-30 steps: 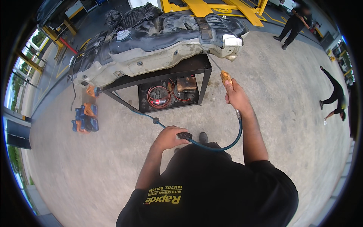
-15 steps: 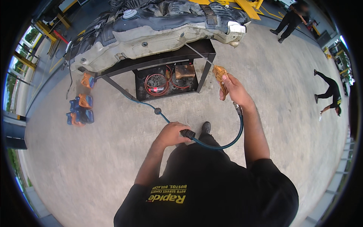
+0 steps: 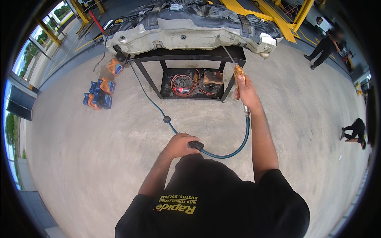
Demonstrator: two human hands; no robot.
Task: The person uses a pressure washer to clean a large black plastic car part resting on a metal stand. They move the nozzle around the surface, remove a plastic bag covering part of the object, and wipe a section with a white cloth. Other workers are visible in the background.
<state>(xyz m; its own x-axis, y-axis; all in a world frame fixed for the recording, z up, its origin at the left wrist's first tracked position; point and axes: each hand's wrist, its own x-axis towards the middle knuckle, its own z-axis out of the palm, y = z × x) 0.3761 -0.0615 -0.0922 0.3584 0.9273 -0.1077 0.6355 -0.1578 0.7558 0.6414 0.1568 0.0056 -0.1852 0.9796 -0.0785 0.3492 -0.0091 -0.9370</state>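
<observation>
Your right hand (image 3: 247,89) is closed around the orange air blow gun (image 3: 238,74), its thin nozzle angled up toward 11 o'clock at the edge of the grey tank (image 3: 190,29) lying on the black stand (image 3: 186,59). Your left hand (image 3: 179,144) is curled shut on the blue hose (image 3: 228,152) (it loops from the gun's base round to this grip, then runs off toward 11 o'clock across the concrete floor (image 3: 99,158)). A red coiled hose (image 3: 181,84) lies on the stand's lower shelf.
</observation>
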